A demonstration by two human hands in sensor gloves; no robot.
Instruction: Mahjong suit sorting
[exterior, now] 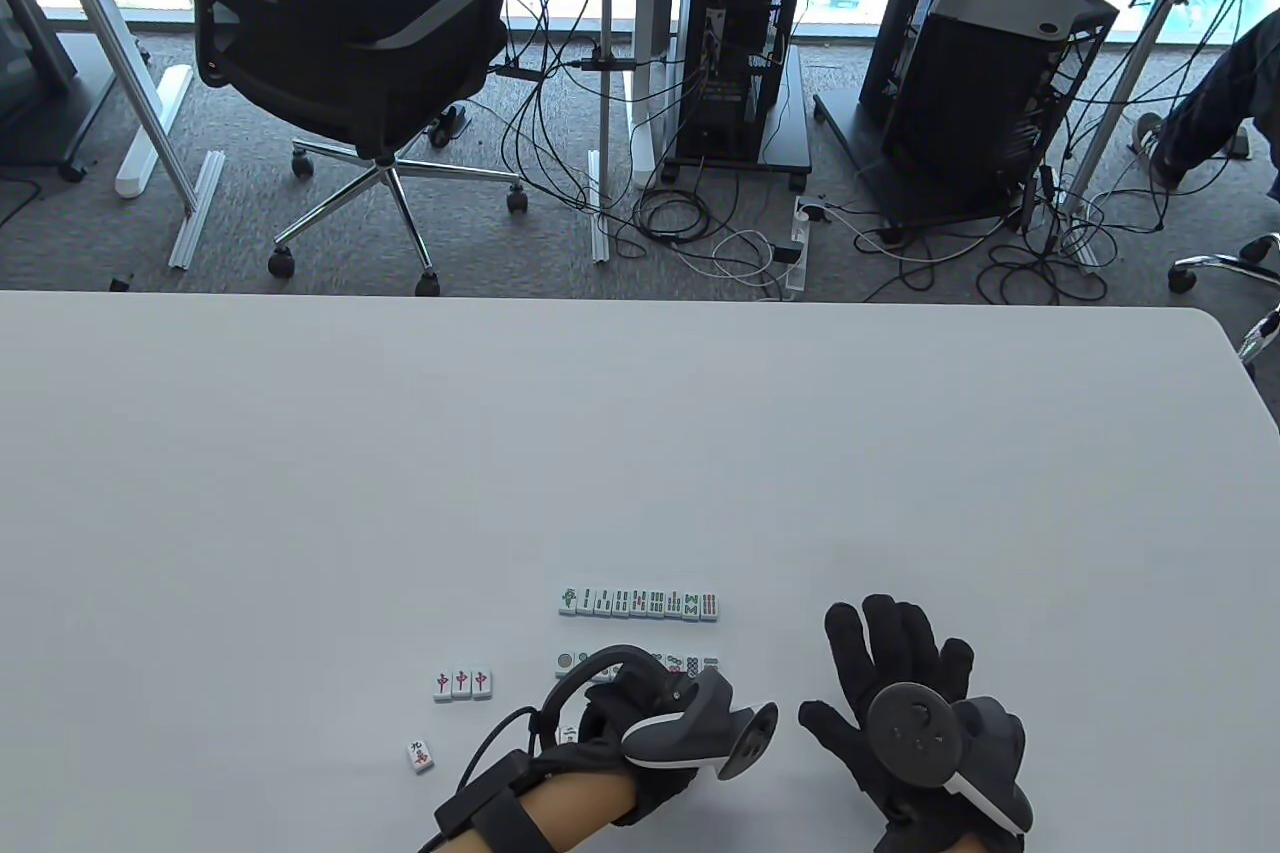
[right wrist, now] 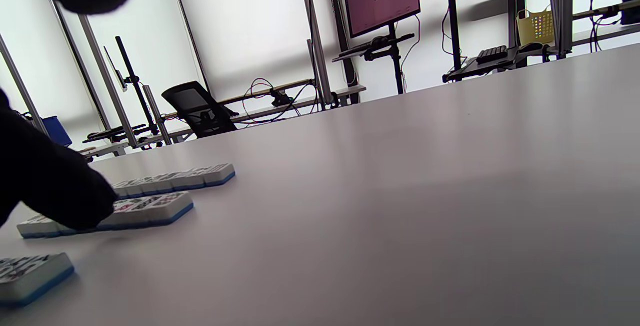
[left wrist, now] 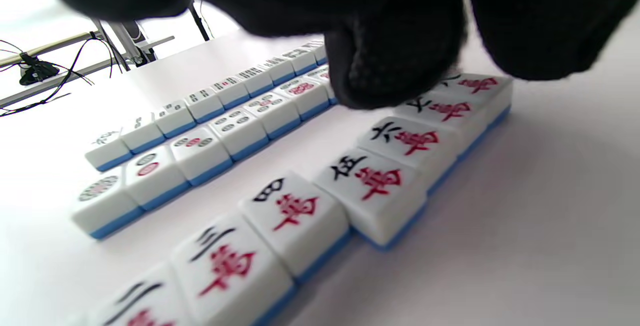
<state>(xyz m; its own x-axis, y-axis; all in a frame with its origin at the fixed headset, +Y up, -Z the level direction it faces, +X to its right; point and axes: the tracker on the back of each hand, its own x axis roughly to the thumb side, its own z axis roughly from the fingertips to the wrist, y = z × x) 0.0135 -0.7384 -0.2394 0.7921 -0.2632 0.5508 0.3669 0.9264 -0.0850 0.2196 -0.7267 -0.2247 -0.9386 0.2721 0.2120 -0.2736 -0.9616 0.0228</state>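
Your left hand (exterior: 640,733) is hovering low over the near row of character tiles (left wrist: 365,176), fingers curled down. One fingertip (left wrist: 390,76) is touching the far end of that row, around the seven and eight tiles; whether it's pinching a tile or just pressing, I cannot tell, since the glove is blocking the contact. The character row is running under your palm from two up toward eight, faces up, tiles touching edge to edge.

Just beyond your left fingertips the row of circle tiles (exterior: 640,664) is lying parallel, partly hidden by the tracker in the table view. Beyond that, well clear of both hands, the row of bamboo tiles (exterior: 640,602) is sitting complete and straight.

Left of your left hand, three red dragon tiles (exterior: 461,683) are lying side by side, touching. Nearer to you and further left, a single nine character tile (exterior: 420,755) is lying alone, slightly skewed, apart from everything.

Your right hand (exterior: 905,708) is resting flat on the white table (exterior: 640,453), fingers spread and straight, holding nothing, just to the right of the rows and not touching any tile. In the right wrist view, the rows' ends are showing to the left.
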